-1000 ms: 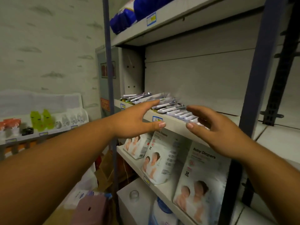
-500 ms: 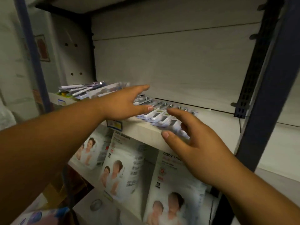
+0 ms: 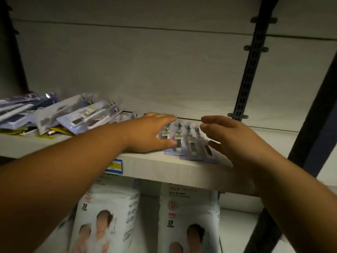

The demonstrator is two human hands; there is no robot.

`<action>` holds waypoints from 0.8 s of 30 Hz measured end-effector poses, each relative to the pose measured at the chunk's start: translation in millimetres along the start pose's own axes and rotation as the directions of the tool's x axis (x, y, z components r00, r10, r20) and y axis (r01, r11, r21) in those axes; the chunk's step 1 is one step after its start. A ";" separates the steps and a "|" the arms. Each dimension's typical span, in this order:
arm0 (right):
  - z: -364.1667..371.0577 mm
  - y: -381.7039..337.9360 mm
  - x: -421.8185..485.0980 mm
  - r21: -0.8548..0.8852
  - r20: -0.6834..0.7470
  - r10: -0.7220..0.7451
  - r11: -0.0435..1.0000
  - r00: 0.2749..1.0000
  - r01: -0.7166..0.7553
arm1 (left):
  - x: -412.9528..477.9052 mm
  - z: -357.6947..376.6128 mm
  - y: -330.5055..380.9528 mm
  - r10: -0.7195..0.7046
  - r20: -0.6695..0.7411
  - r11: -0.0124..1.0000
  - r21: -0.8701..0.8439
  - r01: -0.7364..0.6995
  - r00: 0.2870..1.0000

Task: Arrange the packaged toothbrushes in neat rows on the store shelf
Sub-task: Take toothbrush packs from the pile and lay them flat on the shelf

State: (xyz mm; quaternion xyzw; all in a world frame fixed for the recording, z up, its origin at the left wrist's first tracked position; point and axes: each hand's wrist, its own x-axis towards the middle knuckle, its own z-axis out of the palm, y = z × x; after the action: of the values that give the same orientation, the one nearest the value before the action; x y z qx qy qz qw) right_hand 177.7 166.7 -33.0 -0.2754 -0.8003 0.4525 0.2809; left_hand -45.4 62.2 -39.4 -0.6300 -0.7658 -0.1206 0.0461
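Both hands have reached further in since half a second ago, and the view has closed in on the shelf [image 3: 182,172]. The left hand [image 3: 149,134] now lies flat over the left part of a row of toothbrush packs [image 3: 191,145], fingers straight and together, thumb stretched along the front of one pack; it presses down and grips nothing. The right hand [image 3: 231,137] hangs at the right end of the row with fingers loosely bent and thumb spread wide, holding nothing; whether its fingertips touch the packs cannot be told.

The row lies flat near the front edge of the shelf, between the two hands. Each pack has its long axis running front to back, brush head toward the back wall [image 3: 145,70] and card foot toward the front edge, and the packs overlap side by side.

Further left on the same shelf sits a loose pile [image 3: 76,115] of more packs, pointing various ways. A price tag [image 3: 114,166] is fixed to the shelf front. Diaper bags [image 3: 187,216] stand on the level below. A dark slotted post [image 3: 249,70] runs up the back wall at the right.
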 end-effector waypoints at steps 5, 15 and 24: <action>12.3 -17.1 21.6 0.039 -0.135 0.211 0.977 0.968 -0.208 | 3.4 10.9 -8.1 0.171 -0.019 0.985 -0.009 -0.171 0.985; 15.2 -35.2 46.4 0.086 -0.164 0.505 0.863 0.847 -0.498 | 7.7 18.0 -7.0 0.320 0.036 0.947 -0.057 -0.317 0.947; 10.7 -31.2 64.7 0.204 -0.177 0.597 0.800 0.782 -0.565 | 4.0 16.4 -6.5 0.320 0.023 0.940 -0.129 -0.315 0.947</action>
State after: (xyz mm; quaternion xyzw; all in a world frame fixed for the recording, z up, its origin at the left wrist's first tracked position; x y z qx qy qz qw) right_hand 119.7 191.9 2.8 -0.5395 -0.6039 0.5365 0.2374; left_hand -51.1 68.8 -55.2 -0.7493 -0.6461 -0.1450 0.0088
